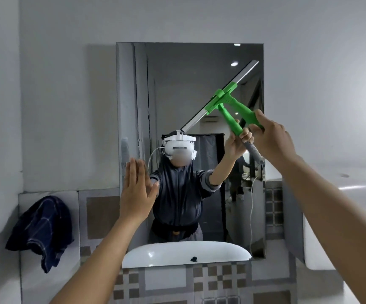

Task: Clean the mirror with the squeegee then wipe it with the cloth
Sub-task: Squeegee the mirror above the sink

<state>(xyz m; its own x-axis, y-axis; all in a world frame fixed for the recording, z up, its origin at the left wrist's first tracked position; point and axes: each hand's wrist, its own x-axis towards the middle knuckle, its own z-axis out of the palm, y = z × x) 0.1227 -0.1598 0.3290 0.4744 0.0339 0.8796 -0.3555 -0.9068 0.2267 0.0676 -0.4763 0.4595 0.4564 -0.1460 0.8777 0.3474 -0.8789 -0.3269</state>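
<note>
Green squeegee (226,99) gripped in right hand (269,137), blade slanting from seven to one o'clock across mirror (177,84); left hand (137,191) open, flat, at eight o'clock.

Right hand (272,137) hides the squeegee (228,99) handle's end.

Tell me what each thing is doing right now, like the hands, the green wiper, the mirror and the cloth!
right hand: closed around the squeegee handle, raised.
left hand: open and flat, at the mirror's left edge, holding nothing.
squeegee: blade tilted diagonally against the glass, upper right.
mirror: upright on the wall, faint streaks near its left side.
cloth: dark, crumpled, draped at the left, untouched.
</note>
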